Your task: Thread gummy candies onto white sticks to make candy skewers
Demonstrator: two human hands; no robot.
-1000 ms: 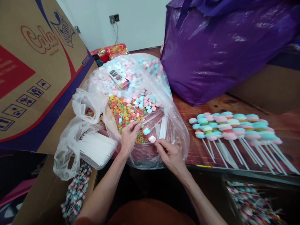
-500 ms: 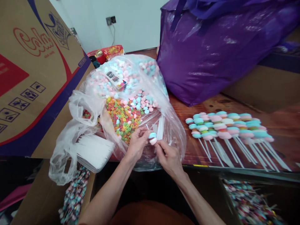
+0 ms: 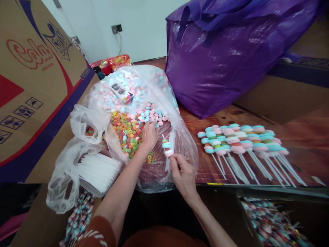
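My right hand [image 3: 182, 173] pinches a white stick [image 3: 167, 161] that carries a blue and a pink candy piece [image 3: 167, 148], held upright over the open clear plastic bag [image 3: 185, 144]. My left hand [image 3: 148, 135] reaches into that bag, fingers curled down on the heap of coloured ring candies [image 3: 127, 132] beside pink and blue pieces [image 3: 151, 115]; what the fingers hold is hidden. A row of finished candy sticks [image 3: 239, 139] lies on the wooden table [image 3: 303, 144] to the right.
A bundle of white sticks [image 3: 99, 169] lies in a thin plastic bag at left. A large cardboard box [image 3: 33, 85] stands at far left, a big purple bag [image 3: 231, 58] behind. Boxes of wrapped candy sticks [image 3: 272, 223] sit below the table edge.
My left hand left the stick and moved up into the ring candies. The stick now stands upright in my right hand with two pieces on it. The view shifted slightly.
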